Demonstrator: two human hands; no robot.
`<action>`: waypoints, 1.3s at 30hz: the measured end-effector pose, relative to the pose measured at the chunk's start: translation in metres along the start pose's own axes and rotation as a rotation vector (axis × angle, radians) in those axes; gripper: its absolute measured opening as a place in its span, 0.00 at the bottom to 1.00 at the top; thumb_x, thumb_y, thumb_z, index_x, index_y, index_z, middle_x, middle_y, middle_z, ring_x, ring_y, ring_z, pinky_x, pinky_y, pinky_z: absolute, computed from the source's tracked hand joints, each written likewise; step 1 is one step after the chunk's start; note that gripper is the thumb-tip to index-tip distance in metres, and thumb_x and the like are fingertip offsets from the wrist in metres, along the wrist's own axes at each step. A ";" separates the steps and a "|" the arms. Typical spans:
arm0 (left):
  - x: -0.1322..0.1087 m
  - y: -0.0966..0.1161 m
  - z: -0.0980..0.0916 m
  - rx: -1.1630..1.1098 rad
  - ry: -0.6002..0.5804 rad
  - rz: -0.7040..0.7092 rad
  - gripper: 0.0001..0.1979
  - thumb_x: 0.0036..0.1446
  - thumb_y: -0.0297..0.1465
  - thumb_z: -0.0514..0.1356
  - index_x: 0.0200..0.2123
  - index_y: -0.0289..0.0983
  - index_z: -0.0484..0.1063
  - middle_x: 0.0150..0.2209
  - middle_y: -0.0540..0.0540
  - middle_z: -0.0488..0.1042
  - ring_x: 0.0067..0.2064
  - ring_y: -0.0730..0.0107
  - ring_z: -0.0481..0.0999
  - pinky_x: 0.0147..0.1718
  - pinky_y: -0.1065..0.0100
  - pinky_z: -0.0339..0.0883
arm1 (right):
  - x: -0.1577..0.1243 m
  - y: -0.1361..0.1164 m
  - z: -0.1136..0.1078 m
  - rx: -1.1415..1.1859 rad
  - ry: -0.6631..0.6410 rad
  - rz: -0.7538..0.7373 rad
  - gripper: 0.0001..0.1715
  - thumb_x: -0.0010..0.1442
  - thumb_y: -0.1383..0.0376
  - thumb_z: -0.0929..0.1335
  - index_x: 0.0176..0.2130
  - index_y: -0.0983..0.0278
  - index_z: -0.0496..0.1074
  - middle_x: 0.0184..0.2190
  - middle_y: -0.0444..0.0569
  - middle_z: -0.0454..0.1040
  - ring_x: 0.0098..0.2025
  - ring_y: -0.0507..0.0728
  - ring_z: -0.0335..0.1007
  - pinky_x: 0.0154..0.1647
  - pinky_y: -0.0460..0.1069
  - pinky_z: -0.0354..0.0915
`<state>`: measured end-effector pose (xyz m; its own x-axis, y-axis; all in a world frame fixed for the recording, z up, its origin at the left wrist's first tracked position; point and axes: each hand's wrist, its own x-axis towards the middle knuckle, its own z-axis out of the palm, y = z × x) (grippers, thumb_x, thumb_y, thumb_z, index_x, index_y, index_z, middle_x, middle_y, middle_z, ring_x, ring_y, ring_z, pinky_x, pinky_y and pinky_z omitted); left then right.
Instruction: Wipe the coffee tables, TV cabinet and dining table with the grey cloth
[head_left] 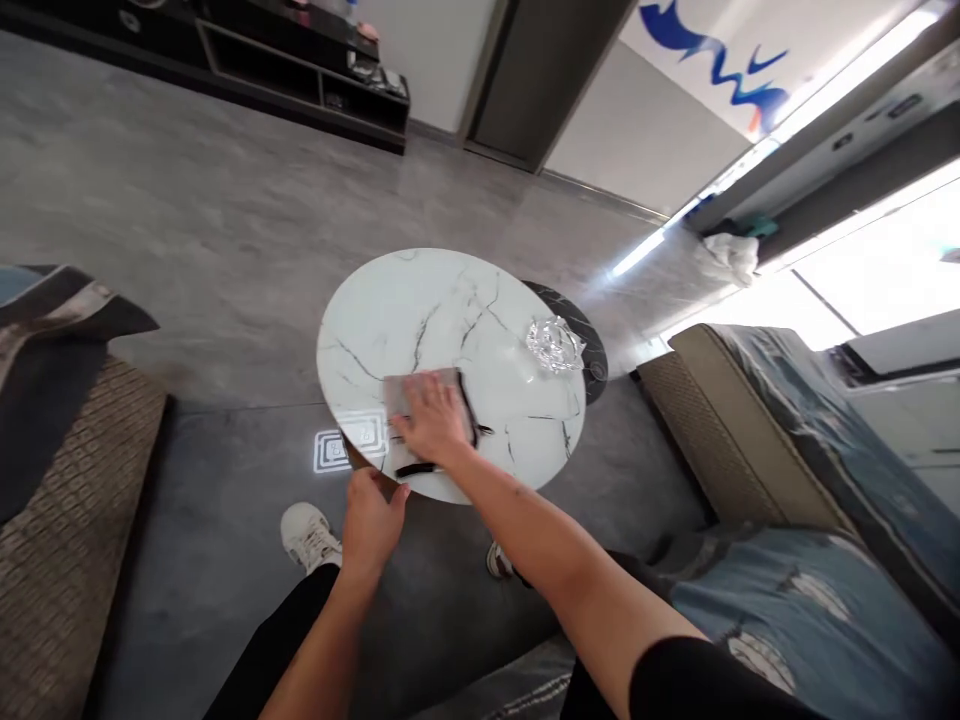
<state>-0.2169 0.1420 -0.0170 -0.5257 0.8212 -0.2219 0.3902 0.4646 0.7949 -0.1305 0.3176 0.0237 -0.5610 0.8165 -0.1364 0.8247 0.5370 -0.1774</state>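
Note:
My right hand (431, 420) presses flat on a folded grey cloth (403, 398), which lies on a round white marble table top (427, 310) with dark veins. The cloth sits near the table's near edge, with dark strips showing along its sides. My left hand (373, 525) is at the near rim of the table, its fingers partly hidden under the edge. Toward the far right of the top stands a clear crumpled-looking glass or foil object (555, 345), well beyond both hands.
A lower black round table (592, 340) sits partly under the marble top. Woven beige sofas with blue covers (810, 590) flank both sides. White sneakers (309, 535) show on the grey floor beneath me, with a lit logo (345, 442) projected on it. A dark cabinet (300, 70) stands at the back.

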 end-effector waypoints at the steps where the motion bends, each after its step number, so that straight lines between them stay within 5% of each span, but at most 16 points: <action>1: 0.000 0.003 -0.001 0.067 0.096 0.109 0.29 0.65 0.39 0.65 0.63 0.31 0.63 0.57 0.29 0.73 0.63 0.39 0.73 0.61 0.41 0.69 | 0.010 -0.017 0.002 0.033 0.007 -0.076 0.50 0.75 0.39 0.58 0.81 0.62 0.47 0.83 0.56 0.36 0.84 0.69 0.26 0.82 0.68 0.31; 4: -0.003 0.015 0.000 0.209 0.258 0.386 0.39 0.67 0.38 0.63 0.74 0.32 0.52 0.71 0.25 0.61 0.74 0.34 0.58 0.70 0.36 0.57 | 0.023 -0.031 0.003 0.091 0.044 -0.157 0.51 0.74 0.37 0.58 0.81 0.60 0.47 0.83 0.54 0.36 0.84 0.67 0.27 0.82 0.67 0.33; 6: -0.003 0.021 0.003 0.258 0.236 0.411 0.40 0.69 0.38 0.60 0.76 0.33 0.48 0.73 0.26 0.59 0.76 0.33 0.56 0.71 0.35 0.55 | 0.014 -0.005 -0.002 0.090 0.051 -0.122 0.50 0.74 0.37 0.59 0.81 0.59 0.48 0.83 0.54 0.37 0.84 0.67 0.28 0.82 0.67 0.34; 12: -0.001 0.024 0.000 0.305 0.110 0.353 0.38 0.72 0.40 0.59 0.77 0.35 0.47 0.75 0.27 0.59 0.77 0.36 0.56 0.70 0.37 0.60 | -0.068 0.176 -0.032 -0.046 0.029 0.383 0.46 0.77 0.41 0.56 0.81 0.61 0.47 0.83 0.58 0.40 0.84 0.68 0.31 0.81 0.65 0.36; 15: -0.004 0.022 -0.001 0.367 0.115 0.396 0.28 0.74 0.38 0.56 0.71 0.35 0.58 0.74 0.28 0.61 0.77 0.38 0.55 0.69 0.37 0.61 | -0.090 0.225 -0.037 -0.058 0.066 0.661 0.46 0.78 0.43 0.53 0.82 0.63 0.46 0.83 0.60 0.38 0.84 0.68 0.32 0.81 0.65 0.39; 17: -0.007 0.023 0.000 0.396 0.148 0.423 0.23 0.75 0.38 0.55 0.67 0.34 0.63 0.72 0.28 0.63 0.76 0.38 0.57 0.68 0.38 0.62 | -0.085 0.212 -0.033 -0.045 0.096 0.727 0.45 0.78 0.45 0.52 0.81 0.66 0.46 0.83 0.61 0.39 0.83 0.68 0.32 0.80 0.67 0.40; 19: -0.010 0.026 0.002 0.450 0.179 0.447 0.19 0.75 0.37 0.54 0.63 0.34 0.67 0.69 0.29 0.66 0.74 0.38 0.61 0.66 0.40 0.63 | -0.069 0.167 -0.023 -0.015 0.101 0.635 0.46 0.77 0.46 0.54 0.81 0.67 0.47 0.82 0.62 0.42 0.83 0.70 0.32 0.80 0.70 0.38; 24: -0.013 0.035 0.003 0.644 0.145 0.536 0.11 0.75 0.34 0.54 0.49 0.38 0.76 0.56 0.36 0.77 0.58 0.42 0.73 0.52 0.48 0.68 | -0.005 0.015 0.007 0.118 0.084 -0.041 0.56 0.71 0.35 0.62 0.81 0.62 0.47 0.83 0.59 0.37 0.84 0.72 0.25 0.81 0.71 0.31; 27: -0.009 0.034 0.002 0.652 0.147 0.567 0.12 0.75 0.37 0.56 0.50 0.38 0.77 0.51 0.38 0.78 0.51 0.43 0.75 0.47 0.52 0.67 | 0.036 -0.021 0.009 0.149 0.077 -0.290 0.56 0.70 0.32 0.60 0.81 0.58 0.48 0.83 0.55 0.37 0.84 0.69 0.26 0.82 0.69 0.32; 29: -0.005 0.031 0.001 0.625 0.169 0.565 0.15 0.75 0.39 0.57 0.56 0.36 0.75 0.53 0.37 0.78 0.52 0.43 0.74 0.49 0.51 0.67 | 0.054 -0.005 0.001 0.148 0.082 -0.292 0.55 0.71 0.32 0.60 0.81 0.57 0.49 0.83 0.53 0.38 0.84 0.68 0.28 0.82 0.67 0.33; 32: -0.002 0.029 0.004 0.602 0.169 0.560 0.16 0.76 0.37 0.56 0.59 0.37 0.73 0.55 0.36 0.77 0.55 0.43 0.74 0.52 0.50 0.66 | 0.052 0.060 -0.020 0.133 0.086 -0.098 0.53 0.72 0.35 0.61 0.81 0.59 0.50 0.83 0.54 0.39 0.84 0.69 0.29 0.82 0.66 0.35; 36: -0.008 0.032 0.013 0.581 0.095 0.673 0.13 0.75 0.28 0.55 0.56 0.41 0.77 0.53 0.40 0.79 0.54 0.50 0.76 0.49 0.53 0.65 | -0.011 0.162 -0.037 0.041 0.133 0.235 0.49 0.74 0.39 0.62 0.80 0.62 0.53 0.82 0.59 0.43 0.83 0.70 0.34 0.81 0.66 0.37; 39: -0.019 0.039 0.023 0.585 0.057 0.737 0.13 0.74 0.27 0.58 0.58 0.39 0.76 0.53 0.40 0.78 0.54 0.51 0.76 0.51 0.53 0.66 | -0.072 0.205 -0.027 -0.032 0.207 0.479 0.47 0.74 0.41 0.62 0.79 0.62 0.56 0.80 0.61 0.51 0.82 0.71 0.41 0.80 0.66 0.42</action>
<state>-0.1741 0.1522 0.0057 -0.0253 0.9640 0.2645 0.9486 -0.0603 0.3106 0.0811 0.3745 0.0230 -0.0967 0.9953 0.0010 0.9890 0.0962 -0.1123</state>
